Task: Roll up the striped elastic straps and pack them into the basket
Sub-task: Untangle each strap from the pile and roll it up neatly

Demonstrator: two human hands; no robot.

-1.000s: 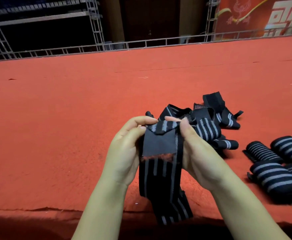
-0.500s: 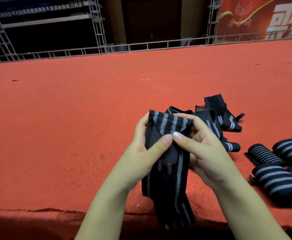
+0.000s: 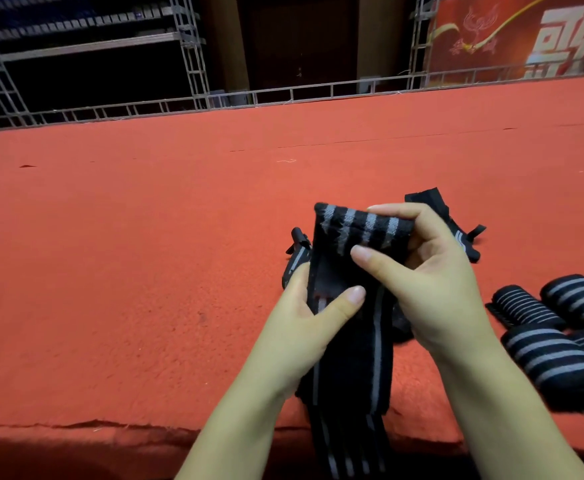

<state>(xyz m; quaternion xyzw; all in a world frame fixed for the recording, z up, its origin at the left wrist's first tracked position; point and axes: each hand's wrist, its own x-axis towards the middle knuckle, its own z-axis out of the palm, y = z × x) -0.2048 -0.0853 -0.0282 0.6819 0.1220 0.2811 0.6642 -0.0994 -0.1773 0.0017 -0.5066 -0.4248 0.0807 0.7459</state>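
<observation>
One strap [image 3: 347,327] in hand, held above the near edge of the red-carpeted worktop [image 3: 128,271], its tail hanging past the edge. Step looks like the start of the roll: top end is folded over into a first turn. Right hand [image 3: 422,278] has its grip pinched on that folded end, fingers over the top, thumb on the front. Left hand [image 3: 304,317] grips the strap lower down, thumb across the face.

Next move, my read: keep turning the fold down the length, left hand feeding and holding tension so the elastic doesn't spring loose.

Loose unrolled straps [image 3: 457,223] lie just behind the hands, partly hidden. Finished rolls [image 3: 553,317] sit in a cluster to the right, well clear. Truss railing [image 3: 283,98] and red banner [image 3: 526,36] at the back. Basket not in view, so the pack-in target can't be placed. Nothing blocks the roll itself.
</observation>
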